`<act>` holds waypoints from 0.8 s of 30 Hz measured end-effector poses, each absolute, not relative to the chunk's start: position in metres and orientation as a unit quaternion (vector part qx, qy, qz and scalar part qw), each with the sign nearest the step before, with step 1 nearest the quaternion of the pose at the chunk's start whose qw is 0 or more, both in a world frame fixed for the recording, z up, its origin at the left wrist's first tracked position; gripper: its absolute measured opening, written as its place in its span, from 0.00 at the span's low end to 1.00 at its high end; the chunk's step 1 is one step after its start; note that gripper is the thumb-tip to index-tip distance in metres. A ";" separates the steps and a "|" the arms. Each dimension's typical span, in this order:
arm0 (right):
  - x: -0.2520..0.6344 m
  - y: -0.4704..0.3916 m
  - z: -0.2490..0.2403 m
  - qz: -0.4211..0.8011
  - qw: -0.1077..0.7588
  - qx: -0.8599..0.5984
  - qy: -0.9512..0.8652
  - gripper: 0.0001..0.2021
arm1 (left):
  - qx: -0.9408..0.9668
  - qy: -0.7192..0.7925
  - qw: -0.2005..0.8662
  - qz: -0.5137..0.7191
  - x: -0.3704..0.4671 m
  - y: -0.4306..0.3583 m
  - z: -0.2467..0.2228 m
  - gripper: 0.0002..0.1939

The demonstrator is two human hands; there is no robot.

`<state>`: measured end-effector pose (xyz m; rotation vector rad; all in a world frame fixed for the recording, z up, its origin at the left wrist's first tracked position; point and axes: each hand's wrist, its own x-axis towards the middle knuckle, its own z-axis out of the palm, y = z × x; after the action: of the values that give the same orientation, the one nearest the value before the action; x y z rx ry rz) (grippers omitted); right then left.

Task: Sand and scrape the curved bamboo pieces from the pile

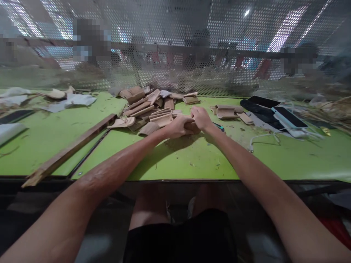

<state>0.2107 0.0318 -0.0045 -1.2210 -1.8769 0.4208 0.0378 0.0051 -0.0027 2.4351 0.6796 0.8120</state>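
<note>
My left hand (178, 126) is closed around a curved brown piece (192, 128), which looks like bark or dried sheath and shows only partly below the fingers. Against it, my right hand (201, 117) is curled into a fist at the piece's upper edge; whatever its fingers grip is hidden. Just beyond both hands lies a pile of similar curved brown pieces (145, 106), some nested or overlapping. A few more curved pieces (226, 111) lie to the right. A teal and black tool handle (219, 126) shows on the table behind my right wrist.
A long wooden strip (74, 148) lies slantwise at left, overhanging the front edge of the green table (274, 164). At right are a phone (290, 117), a white cable (264, 137) and a dark pouch (260, 111). A perforated screen (170, 47) stands behind, people beyond it.
</note>
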 end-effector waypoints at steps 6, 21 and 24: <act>0.206 0.030 -0.015 0.089 0.384 -0.553 -0.734 0.15 | 0.883 0.282 0.251 0.278 0.034 0.014 -0.003 0.23; 0.216 0.041 0.005 0.178 0.432 -0.478 -0.744 0.16 | 0.901 0.247 0.230 0.272 0.037 0.001 0.004 0.13; 0.214 0.036 -0.002 0.119 0.415 -0.513 -0.742 0.16 | 0.901 0.228 0.230 0.290 0.039 0.002 0.001 0.16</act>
<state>0.2138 0.0362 -0.0023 -1.2885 -1.8650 0.2984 0.0394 0.0023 0.0012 2.4787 0.6267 0.7974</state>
